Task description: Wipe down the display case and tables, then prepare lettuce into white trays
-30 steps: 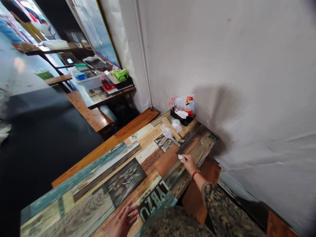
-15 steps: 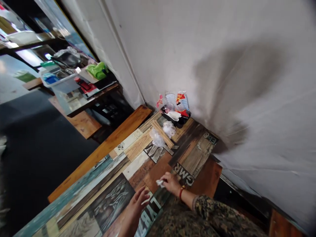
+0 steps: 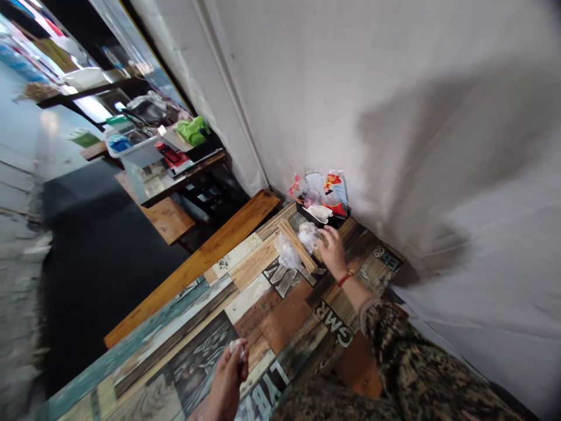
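My left hand (image 3: 228, 377) is closed at the near edge of the patterned table (image 3: 249, 295). Between its thumb and fingers sits a small crumpled white piece (image 3: 237, 346); whether it is tissue or plastic I cannot make out. My right hand (image 3: 333, 252), a red band on its wrist, reaches over the far part of the table. Its fingers and thumb are apart beside a crumpled clear plastic ball (image 3: 308, 235); contact is unclear. Left of that hand lies a bundle of thin wooden sticks (image 3: 298, 248), with a second crumpled clear plastic bag (image 3: 287, 252) against it.
A dark tray (image 3: 302, 211) with plastic packets (image 3: 335, 190) stands in the corner by the pale wall (image 3: 307, 88). A wooden bench (image 3: 197, 269) runs along the table's left side. Further left, another table carries a plastic bin (image 3: 138, 151) and a green bag (image 3: 191, 131).
The white piece has passed from my right hand to my left, which has closed on it. My right hand has moved forward to the plastic ball. The camera view has turned slightly left.
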`<state>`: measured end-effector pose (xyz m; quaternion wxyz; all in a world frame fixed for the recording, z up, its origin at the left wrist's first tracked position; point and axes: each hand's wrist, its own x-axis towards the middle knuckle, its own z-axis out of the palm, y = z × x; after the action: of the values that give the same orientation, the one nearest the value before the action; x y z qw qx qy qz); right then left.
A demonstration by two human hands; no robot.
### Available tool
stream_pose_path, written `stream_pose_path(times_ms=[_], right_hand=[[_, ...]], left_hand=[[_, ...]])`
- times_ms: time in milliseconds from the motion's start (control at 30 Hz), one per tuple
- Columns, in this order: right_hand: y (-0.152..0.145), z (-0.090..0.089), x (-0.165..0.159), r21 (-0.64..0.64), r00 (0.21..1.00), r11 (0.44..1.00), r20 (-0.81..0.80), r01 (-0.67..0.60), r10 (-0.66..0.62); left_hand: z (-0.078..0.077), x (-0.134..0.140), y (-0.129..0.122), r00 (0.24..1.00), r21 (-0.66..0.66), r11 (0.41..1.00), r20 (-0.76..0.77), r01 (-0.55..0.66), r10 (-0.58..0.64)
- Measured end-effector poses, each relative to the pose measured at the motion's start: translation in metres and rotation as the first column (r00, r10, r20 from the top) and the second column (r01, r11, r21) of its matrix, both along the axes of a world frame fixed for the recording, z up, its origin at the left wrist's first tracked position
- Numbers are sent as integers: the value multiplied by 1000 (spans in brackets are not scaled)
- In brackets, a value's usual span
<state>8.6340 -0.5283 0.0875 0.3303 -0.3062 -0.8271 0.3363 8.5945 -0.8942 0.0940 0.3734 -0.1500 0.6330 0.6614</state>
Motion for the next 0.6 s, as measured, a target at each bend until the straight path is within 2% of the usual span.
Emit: stream_pose_path(times_ms=[33,100,167,233,300,400,500,600], right_hand=[[18,0,-5,21,1000,1000,14,12,-13],[39,-2,-16,34,998,999,56,-41,39],[40,-4,-26,22,992,995,85,-97,95],[22,-2,-30,13,988,991,84,-133,132],[-10,2,-26,19,981,983,69,-185,183],[-78,10,-5,-25,939,938,4,-345,345],[-150,14,19,-234,888,859,-38,-455,459],[-202,11,32,-402,847,770,-27,-496,531]], left_hand=[[-1,3,-3,1000,-14,1000,13,-5,5],[-3,8,-5,999,-17,1000,42,0,0],[-4,11,-3,999,-7,1000,39,-5,5],[-3,11,-3,1000,-2,1000,26,-9,9],[-2,7,-4,999,11,1000,42,15,-15],[1,0,-6,997,32,999,71,33,-35],[7,0,2,996,46,998,72,49,-53],[17,9,15,984,102,985,96,138,-148]])
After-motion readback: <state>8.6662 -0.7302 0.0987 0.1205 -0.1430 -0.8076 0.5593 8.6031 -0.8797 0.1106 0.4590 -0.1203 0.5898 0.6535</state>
